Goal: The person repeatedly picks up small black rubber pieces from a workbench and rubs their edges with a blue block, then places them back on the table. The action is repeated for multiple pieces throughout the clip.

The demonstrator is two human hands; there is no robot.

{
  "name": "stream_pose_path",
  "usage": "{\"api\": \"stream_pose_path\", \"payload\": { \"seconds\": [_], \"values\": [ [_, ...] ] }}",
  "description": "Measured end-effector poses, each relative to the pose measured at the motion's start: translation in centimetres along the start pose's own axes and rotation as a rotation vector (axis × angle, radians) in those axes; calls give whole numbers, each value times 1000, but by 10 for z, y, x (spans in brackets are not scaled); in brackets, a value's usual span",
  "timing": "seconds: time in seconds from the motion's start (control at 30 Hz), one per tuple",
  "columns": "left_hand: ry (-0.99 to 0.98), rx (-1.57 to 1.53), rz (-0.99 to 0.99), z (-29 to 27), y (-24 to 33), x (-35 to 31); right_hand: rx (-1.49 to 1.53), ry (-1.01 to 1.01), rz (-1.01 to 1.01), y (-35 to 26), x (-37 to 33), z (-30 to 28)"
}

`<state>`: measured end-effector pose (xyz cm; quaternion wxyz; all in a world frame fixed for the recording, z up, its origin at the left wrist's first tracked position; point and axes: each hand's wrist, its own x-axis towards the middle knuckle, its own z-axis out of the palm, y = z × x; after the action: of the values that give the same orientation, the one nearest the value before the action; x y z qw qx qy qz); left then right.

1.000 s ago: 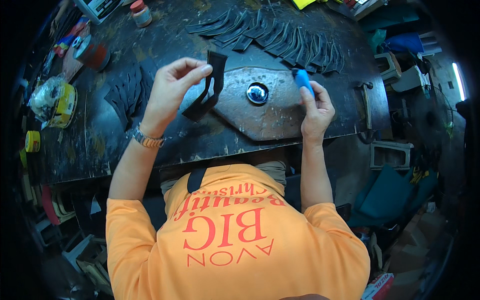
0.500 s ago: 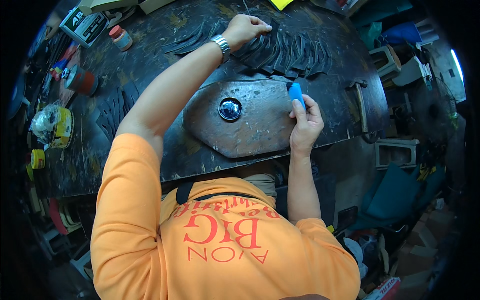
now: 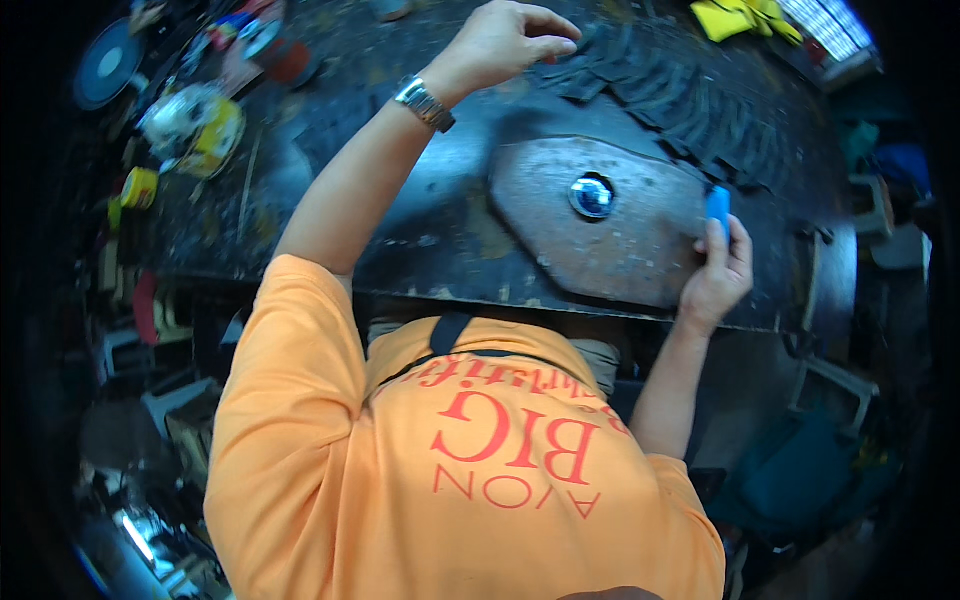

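Observation:
My left hand (image 3: 505,40), with a metal wristwatch (image 3: 425,103) on its wrist, reaches to the far side of a dark workbench (image 3: 420,240). Its fingertips pinch together right at the end of a row of flat dark pieces (image 3: 680,100). Whether a piece is between them I cannot tell. My right hand (image 3: 715,270) grips a small blue tool (image 3: 718,205) upright at the right edge of a worn grey metal plate (image 3: 600,260). A shiny round knob (image 3: 592,196) sits in the plate's middle.
Clutter lies on the bench's left: a white and yellow bundle (image 3: 195,120), a yellow tin (image 3: 138,187), a red can (image 3: 290,60), a dark round disc (image 3: 105,65). Yellow cloth (image 3: 740,18) lies far right. A teal seat (image 3: 800,480) stands on the floor at the right.
My left hand, which held a dark piece over the plate a second ago, has stretched out to the row of pieces at the far side. My right hand stays on the blue tool.

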<state>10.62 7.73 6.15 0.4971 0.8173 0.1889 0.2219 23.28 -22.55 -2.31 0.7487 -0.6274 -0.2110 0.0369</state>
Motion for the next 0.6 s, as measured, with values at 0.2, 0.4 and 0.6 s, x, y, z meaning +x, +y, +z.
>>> {"api": "stream_pose_path", "payload": {
  "seconds": [0.2,0.4,0.6],
  "values": [
    [256,526,-47,-86,-10,-114,125,32,37,-3,3,2],
    [213,656,-261,-78,-22,-178,103,-57,-42,-30,-20,31],
    [186,996,-369,-60,-32,-169,-24,-537,-45,-47,-68,78]
  ]
}}
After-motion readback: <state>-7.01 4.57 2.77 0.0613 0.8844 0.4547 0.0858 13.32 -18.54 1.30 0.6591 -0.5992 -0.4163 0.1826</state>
